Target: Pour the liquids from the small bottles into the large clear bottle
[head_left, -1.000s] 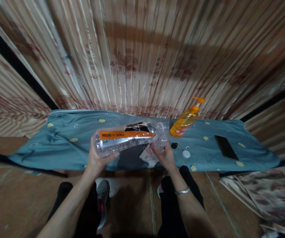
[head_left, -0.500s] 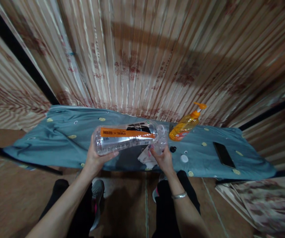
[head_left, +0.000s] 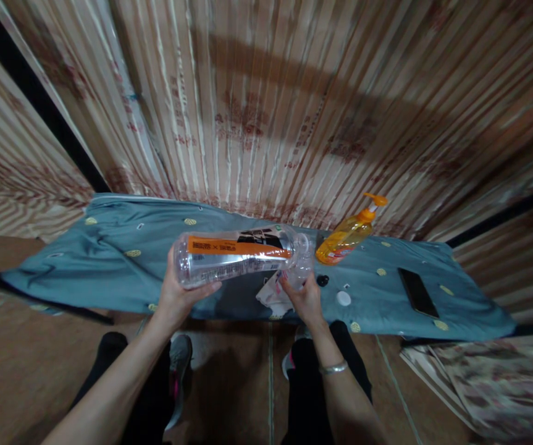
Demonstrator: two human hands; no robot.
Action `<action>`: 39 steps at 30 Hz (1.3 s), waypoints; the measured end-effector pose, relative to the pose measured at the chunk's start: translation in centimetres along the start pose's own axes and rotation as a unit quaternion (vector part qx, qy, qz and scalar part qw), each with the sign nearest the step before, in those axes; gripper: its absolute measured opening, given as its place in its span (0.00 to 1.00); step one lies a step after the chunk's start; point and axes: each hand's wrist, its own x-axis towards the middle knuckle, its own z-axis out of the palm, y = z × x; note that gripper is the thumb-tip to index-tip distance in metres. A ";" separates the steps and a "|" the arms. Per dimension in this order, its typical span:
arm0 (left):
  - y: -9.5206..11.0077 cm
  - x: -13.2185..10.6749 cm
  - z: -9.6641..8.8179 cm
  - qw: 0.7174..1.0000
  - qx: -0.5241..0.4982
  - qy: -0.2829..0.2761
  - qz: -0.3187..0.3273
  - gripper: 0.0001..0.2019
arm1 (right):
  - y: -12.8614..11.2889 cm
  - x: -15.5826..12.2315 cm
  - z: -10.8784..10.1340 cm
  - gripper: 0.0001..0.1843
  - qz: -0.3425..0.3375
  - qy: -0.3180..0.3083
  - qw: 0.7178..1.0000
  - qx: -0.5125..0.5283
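Observation:
My left hand (head_left: 178,295) grips the base end of a large clear plastic bottle (head_left: 233,257) with an orange label band, held on its side over a table under a blue-green cloth (head_left: 109,266). The bottle's neck points right, down at a small clear bottle (head_left: 299,275) that my right hand (head_left: 304,298) holds upright with closed fingers. A crumpled white tissue (head_left: 270,294) lies under my right hand.
An orange pump bottle (head_left: 349,233) stands at the back of the table. A small black cap (head_left: 322,280) and a white cap (head_left: 343,298) lie to the right of my hand. A black phone (head_left: 417,292) lies further right. Striped curtains hang behind; patterned fabric lies bottom right.
Both hands and both bottles keep the same hold and pose. Only the camera view has shifted slightly.

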 end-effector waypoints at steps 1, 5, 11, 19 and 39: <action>0.0 0.0 0.0 1.000 0.000 -0.001 -0.004 0.53 | 0.1 0.0 0.0 0.37 -0.001 0.000 1.000 0.001; -0.2 0.1 -0.1 1.000 0.000 0.008 -0.018 0.51 | 0.2 0.1 0.1 0.40 0.009 0.000 1.000 -0.005; 0.0 0.0 0.0 1.000 0.001 0.003 -0.012 0.48 | 0.0 0.0 0.1 0.40 -0.005 -0.001 1.000 0.007; 0.4 -0.1 0.2 1.000 -0.011 0.008 -0.017 0.50 | 0.4 0.1 0.2 0.40 0.001 0.004 1.000 -0.005; 0.3 -0.2 0.4 1.000 -0.014 0.007 -0.026 0.50 | 0.5 0.2 0.1 0.38 -0.011 0.008 1.000 0.005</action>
